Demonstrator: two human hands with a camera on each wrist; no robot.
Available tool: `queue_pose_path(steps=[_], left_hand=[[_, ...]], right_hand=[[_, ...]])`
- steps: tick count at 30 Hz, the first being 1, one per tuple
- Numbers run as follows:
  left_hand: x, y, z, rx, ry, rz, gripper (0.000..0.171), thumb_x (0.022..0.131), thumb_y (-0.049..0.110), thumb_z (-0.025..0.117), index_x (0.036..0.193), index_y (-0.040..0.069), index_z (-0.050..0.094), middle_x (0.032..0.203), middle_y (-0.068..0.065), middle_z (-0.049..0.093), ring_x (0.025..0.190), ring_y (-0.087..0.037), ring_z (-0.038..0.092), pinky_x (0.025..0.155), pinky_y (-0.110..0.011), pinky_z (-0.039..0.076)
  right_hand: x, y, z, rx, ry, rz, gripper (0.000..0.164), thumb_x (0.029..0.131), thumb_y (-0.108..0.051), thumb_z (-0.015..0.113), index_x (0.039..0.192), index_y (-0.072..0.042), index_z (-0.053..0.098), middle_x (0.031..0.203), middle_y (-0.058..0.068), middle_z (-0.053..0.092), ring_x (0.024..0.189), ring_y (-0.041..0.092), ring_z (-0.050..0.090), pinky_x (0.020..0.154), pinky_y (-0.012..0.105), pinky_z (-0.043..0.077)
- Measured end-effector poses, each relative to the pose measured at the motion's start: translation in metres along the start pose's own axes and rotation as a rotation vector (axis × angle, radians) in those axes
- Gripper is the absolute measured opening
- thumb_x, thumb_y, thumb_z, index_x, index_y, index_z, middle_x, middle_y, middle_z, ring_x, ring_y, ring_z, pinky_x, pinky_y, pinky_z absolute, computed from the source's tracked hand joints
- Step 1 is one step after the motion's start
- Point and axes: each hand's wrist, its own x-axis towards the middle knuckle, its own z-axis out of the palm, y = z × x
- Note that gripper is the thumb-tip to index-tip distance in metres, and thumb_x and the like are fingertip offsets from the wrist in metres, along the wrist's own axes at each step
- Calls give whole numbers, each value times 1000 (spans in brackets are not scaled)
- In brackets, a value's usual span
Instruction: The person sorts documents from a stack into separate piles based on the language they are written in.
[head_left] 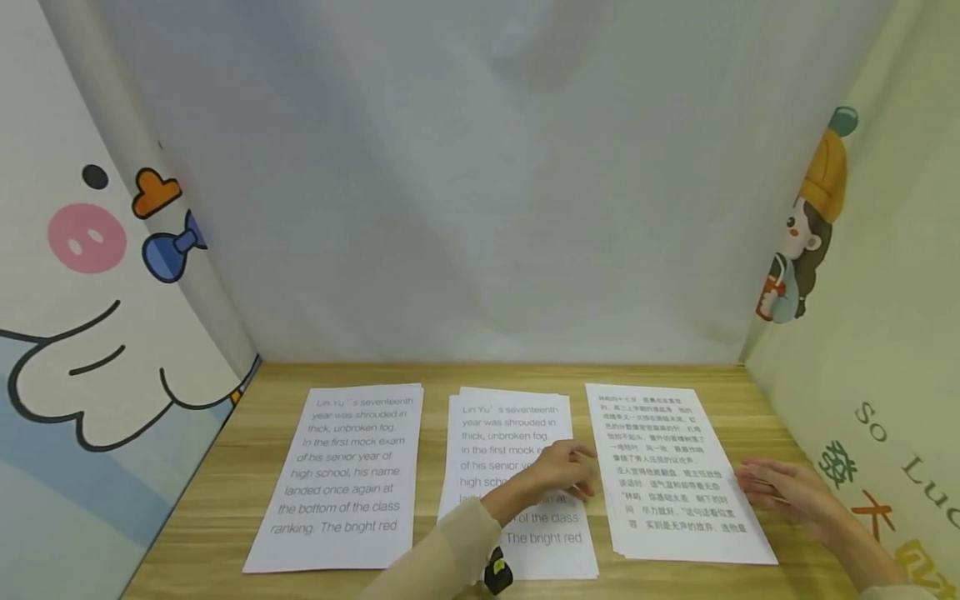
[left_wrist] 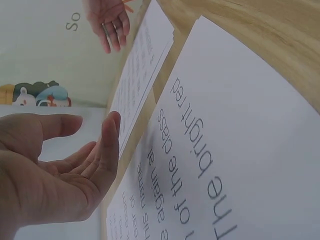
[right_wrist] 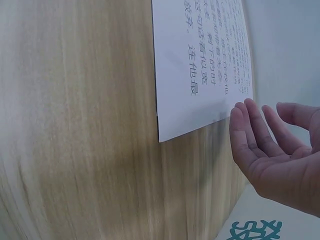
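Three paper piles lie side by side on a wooden table. On the right is a stack of sheets with Chinese text (head_left: 667, 475), its edges slightly uneven at the lower left. My left hand (head_left: 558, 471) hovers over the right part of the middle stack with English text (head_left: 517, 558), fingers loosely bent toward the Chinese stack's left edge and holding nothing. At that stack's right edge is my right hand (head_left: 787, 492), fingers relaxed and palm turned inward; in the right wrist view its fingertips (right_wrist: 240, 107) are right at the paper's edge.
A left pile with the same English text (head_left: 337, 483) lies on the wooden table (head_left: 202, 500). A pale wall (head_left: 480, 183) stands behind. Printed side panels with cartoon figures, a pig-nosed one (head_left: 86, 237) and a girl in a yellow hat (head_left: 806, 225), flank the table.
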Motion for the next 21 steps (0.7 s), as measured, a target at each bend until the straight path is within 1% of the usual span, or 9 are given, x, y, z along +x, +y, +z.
queue_pose_path(steps=[4, 6, 9, 13, 16, 21], left_hand=[[-7, -3, -16, -12, 36, -23, 40, 93, 7, 66, 132, 0, 60, 103, -16, 73, 85, -30, 76, 77, -38, 65], [-11, -6, -25, -26, 57, -33, 38, 94, 9, 67, 131, 1, 61, 105, -14, 73, 85, -29, 76, 76, -36, 64], [-20, -9, -42, -36, 62, -39, 36, 97, 13, 65, 131, 2, 60, 109, -15, 74, 85, -24, 75, 76, -34, 64], [-36, -12, -62, -31, 63, -29, 37, 99, 16, 62, 133, 1, 60, 113, -18, 74, 85, -20, 74, 77, -32, 63], [-47, -17, -75, -11, 77, -26, 35, 99, 16, 62, 130, 1, 62, 113, -18, 74, 84, -20, 74, 76, -32, 63], [-65, -33, -93, 18, 100, -29, 30, 98, 14, 62, 124, -1, 64, 108, -17, 75, 81, -20, 74, 73, -32, 63]], right_hand=[[0, -5, 9, -11, -29, -22, 65, 108, -25, 50, 148, 22, 29, 119, 3, 75, 101, 3, 72, 93, 28, 60], [0, -8, 14, -13, -58, -34, 64, 108, -25, 50, 148, 21, 31, 120, 3, 74, 102, 4, 71, 94, 28, 60], [2, -13, 23, -14, -100, -42, 62, 108, -26, 50, 148, 19, 34, 120, 2, 73, 104, 6, 71, 95, 30, 60], [7, -19, 35, -16, -149, -52, 60, 109, -27, 48, 148, 17, 36, 120, -1, 73, 104, 6, 71, 96, 31, 60], [9, -22, 42, -6, -194, -74, 59, 110, -27, 47, 148, 16, 37, 122, -1, 73, 106, 7, 71, 96, 30, 59], [15, -27, 57, 10, -278, -113, 59, 110, -26, 46, 148, 17, 35, 123, -1, 72, 108, 9, 71, 96, 30, 59]])
